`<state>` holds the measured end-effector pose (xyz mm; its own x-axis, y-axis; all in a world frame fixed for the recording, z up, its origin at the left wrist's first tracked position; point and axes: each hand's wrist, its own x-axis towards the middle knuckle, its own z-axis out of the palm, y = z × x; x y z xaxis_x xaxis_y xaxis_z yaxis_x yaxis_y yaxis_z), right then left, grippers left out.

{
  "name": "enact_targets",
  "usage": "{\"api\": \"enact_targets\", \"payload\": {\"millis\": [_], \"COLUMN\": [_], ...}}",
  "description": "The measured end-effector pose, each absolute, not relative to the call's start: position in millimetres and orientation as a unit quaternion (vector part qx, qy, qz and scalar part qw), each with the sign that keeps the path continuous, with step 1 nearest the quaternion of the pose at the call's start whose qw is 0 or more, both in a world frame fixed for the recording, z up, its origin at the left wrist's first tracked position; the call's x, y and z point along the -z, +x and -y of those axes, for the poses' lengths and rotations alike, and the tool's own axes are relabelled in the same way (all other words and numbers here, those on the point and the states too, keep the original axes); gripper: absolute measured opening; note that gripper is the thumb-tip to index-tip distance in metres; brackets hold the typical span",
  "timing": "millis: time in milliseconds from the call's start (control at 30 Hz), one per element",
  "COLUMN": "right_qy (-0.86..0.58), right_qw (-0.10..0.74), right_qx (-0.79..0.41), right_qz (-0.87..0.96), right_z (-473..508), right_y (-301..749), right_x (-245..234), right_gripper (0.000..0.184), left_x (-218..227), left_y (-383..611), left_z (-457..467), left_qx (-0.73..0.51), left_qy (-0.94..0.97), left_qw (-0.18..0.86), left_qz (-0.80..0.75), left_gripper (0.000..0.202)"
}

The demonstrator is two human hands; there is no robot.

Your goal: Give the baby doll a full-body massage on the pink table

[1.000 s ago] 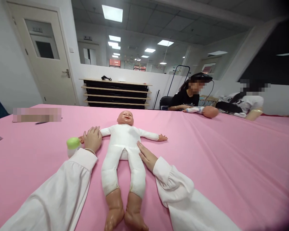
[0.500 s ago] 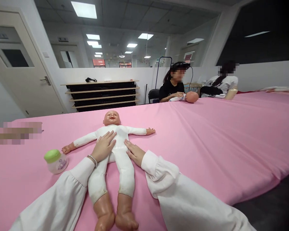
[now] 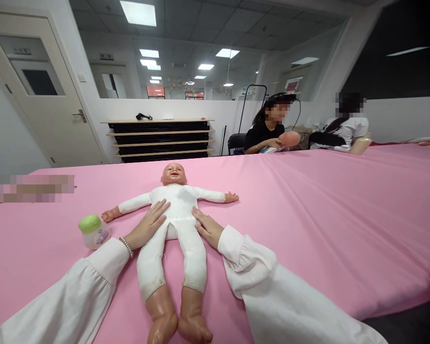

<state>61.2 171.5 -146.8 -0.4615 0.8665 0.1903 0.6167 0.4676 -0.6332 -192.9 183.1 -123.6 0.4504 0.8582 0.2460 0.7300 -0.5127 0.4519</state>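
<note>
A baby doll with a white cloth body lies face up on the pink-covered table, its head away from me and its arms spread. My left hand rests along the left side of its belly, fingers stretched out. On the opposite side, my right hand lies against the doll's waist with its fingers extended and the thumb partly hidden. Neither hand grasps anything. Beside the doll's hand at left stands a small white jar with a green lid.
A blurred flat item lies at the table's left. Across the table, a person in black handles another doll, and a second person in white sits farther right. Behind the table is a stack of black shelving with light boards.
My left hand has slid from the middle of the doll's belly outward to its left side. My right hand stays at the waist. The view has shifted slightly left.
</note>
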Motion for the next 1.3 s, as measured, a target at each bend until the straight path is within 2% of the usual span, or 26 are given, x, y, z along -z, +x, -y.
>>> {"api": "enact_targets", "payload": {"millis": [333,667,1000,1133,1300], "right_qy": [-0.436,-0.407,-0.315,-0.256,-0.233], "right_qw": [0.266,0.316,0.226,0.177,0.161], "right_qx": [-0.244,-0.18,-0.088,-0.088,-0.108], "right_qz": [0.824,0.838,0.918,0.946,0.953], "right_z": [-176,-165,-107,-92,-77], "right_y": [68,68,32,25,18], "right_x": [151,142,123,117,112], "right_gripper": [0.073,0.061,0.061,0.057,0.065], "left_x": [131,131,131,133,133], "left_y": [-216,-215,-215,-216,-216], "left_z": [-151,-151,-151,-151,-151], "left_qx": [-0.199,-0.246,-0.265,-0.27,-0.27], "left_qy": [0.834,0.833,0.831,0.832,0.831], "left_qw": [0.229,0.205,0.205,0.201,0.195], "left_qz": [-0.46,-0.45,-0.444,-0.442,-0.447], "left_gripper": [0.058,0.055,0.053,0.053,0.051]}}
